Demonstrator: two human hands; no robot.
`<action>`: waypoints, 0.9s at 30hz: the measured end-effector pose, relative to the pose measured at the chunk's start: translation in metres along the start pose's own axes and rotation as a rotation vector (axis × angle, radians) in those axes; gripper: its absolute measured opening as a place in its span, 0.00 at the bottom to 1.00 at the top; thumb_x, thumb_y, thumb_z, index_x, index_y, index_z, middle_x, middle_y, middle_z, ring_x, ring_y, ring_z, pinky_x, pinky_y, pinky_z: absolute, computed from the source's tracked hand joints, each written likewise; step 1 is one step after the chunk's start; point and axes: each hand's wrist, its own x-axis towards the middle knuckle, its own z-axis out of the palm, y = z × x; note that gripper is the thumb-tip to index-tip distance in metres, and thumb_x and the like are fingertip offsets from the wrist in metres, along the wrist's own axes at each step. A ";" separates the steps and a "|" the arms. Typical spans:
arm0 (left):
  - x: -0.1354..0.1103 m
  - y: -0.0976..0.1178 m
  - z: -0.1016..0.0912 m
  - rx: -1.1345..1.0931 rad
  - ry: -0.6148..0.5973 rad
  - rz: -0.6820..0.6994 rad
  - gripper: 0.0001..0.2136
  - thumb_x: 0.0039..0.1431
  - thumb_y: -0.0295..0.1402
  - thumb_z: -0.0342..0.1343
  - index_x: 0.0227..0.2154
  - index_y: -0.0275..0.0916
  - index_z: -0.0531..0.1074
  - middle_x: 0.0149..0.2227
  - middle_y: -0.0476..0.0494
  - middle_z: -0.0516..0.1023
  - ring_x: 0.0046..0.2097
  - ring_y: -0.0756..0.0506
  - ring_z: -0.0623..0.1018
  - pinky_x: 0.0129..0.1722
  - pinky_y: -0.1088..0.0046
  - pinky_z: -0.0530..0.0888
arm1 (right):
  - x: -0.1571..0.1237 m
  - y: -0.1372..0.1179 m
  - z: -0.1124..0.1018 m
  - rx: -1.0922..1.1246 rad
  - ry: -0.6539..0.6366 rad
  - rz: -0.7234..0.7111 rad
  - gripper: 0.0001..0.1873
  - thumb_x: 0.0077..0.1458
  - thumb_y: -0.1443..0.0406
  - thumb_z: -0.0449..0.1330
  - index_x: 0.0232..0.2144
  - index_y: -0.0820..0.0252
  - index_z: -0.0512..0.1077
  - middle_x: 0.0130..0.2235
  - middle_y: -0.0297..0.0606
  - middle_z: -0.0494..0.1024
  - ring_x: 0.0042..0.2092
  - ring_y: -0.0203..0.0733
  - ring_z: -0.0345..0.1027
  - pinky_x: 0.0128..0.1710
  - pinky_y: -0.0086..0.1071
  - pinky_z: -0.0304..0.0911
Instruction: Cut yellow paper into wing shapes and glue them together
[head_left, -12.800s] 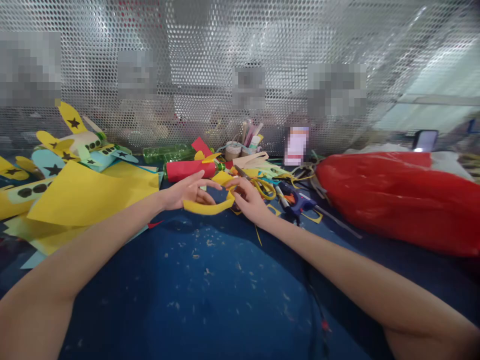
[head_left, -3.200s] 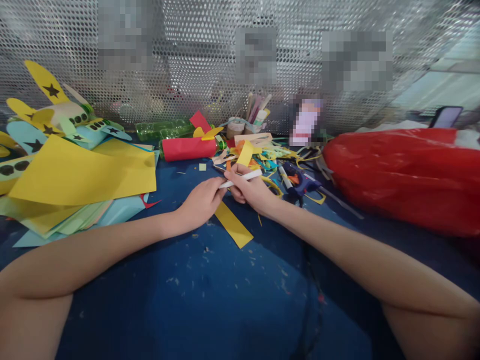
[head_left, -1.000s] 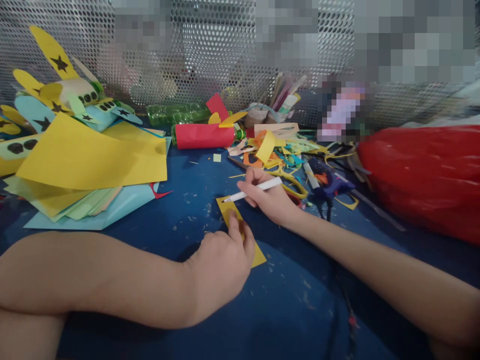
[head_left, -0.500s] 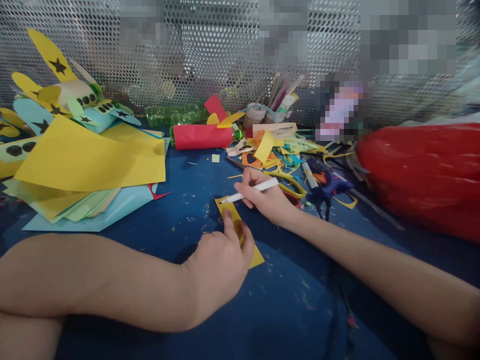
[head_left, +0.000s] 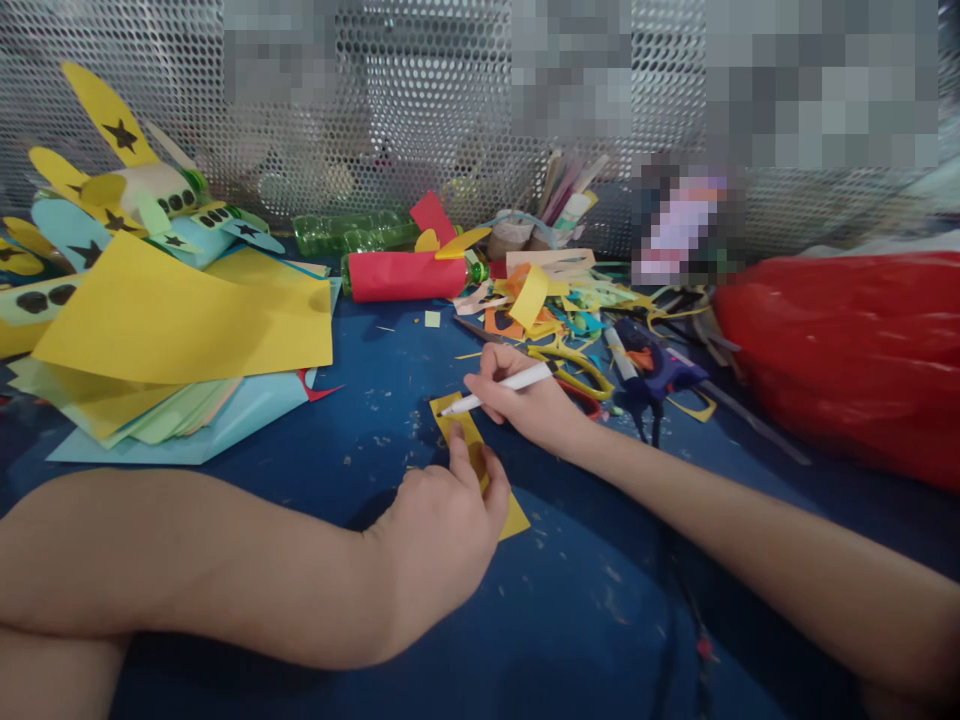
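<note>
My right hand [head_left: 525,395] is closed around a white marker pen [head_left: 517,380], whose dark tip touches the upper end of a yellow paper strip [head_left: 448,410]. A small dark mark shows by the tip. The strip lies flat on the blue table, slanting down to the right. My left hand [head_left: 454,525] holds it down, the index finger stretched along its upper half and another finger bent near its right edge. The middle of the strip is hidden under that hand. Just beyond my right hand lie yellow-handled scissors [head_left: 577,370].
Yellow sheets [head_left: 195,320] top a paper stack at left, beside decorated bottle planes [head_left: 150,200]. A red-wrapped bottle [head_left: 409,276] lies at the back, near paper scraps [head_left: 555,300] and a glue gun [head_left: 660,365]. A red plastic bag [head_left: 847,350] bulges at right; a perforated metal panel [head_left: 442,100] stands behind.
The marker has turned slightly in my right hand, its tip still near the same spot at the strip's upper end. My left hand and the strip stay put.
</note>
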 end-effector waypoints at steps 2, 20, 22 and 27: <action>0.000 0.000 -0.001 -0.002 -0.018 0.003 0.25 0.60 0.28 0.47 0.61 0.27 0.59 0.56 0.12 0.65 0.26 0.42 0.79 0.21 0.69 0.74 | 0.000 0.001 0.000 -0.009 0.006 -0.001 0.15 0.57 0.64 0.58 0.22 0.56 0.57 0.14 0.21 0.60 0.16 0.27 0.50 0.17 0.25 0.46; -0.001 -0.001 -0.002 -0.007 -0.021 0.001 0.26 0.60 0.28 0.48 0.61 0.27 0.59 0.57 0.09 0.62 0.27 0.42 0.79 0.21 0.69 0.74 | 0.000 0.002 0.001 -0.055 0.045 0.005 0.16 0.56 0.62 0.59 0.23 0.56 0.57 0.14 0.22 0.61 0.17 0.28 0.50 0.18 0.26 0.46; -0.001 -0.001 -0.003 -0.011 -0.027 0.004 0.25 0.60 0.28 0.48 0.61 0.27 0.59 0.57 0.09 0.62 0.27 0.42 0.79 0.21 0.69 0.74 | 0.000 0.002 0.001 -0.067 0.061 0.007 0.15 0.56 0.62 0.59 0.23 0.56 0.57 0.14 0.22 0.61 0.17 0.28 0.51 0.18 0.26 0.47; -0.001 -0.001 -0.003 -0.007 -0.024 0.008 0.26 0.60 0.29 0.48 0.61 0.27 0.59 0.57 0.09 0.63 0.27 0.42 0.79 0.21 0.69 0.75 | -0.001 0.003 0.000 -0.079 0.095 0.014 0.15 0.55 0.63 0.59 0.23 0.55 0.57 0.14 0.22 0.61 0.17 0.29 0.51 0.18 0.27 0.47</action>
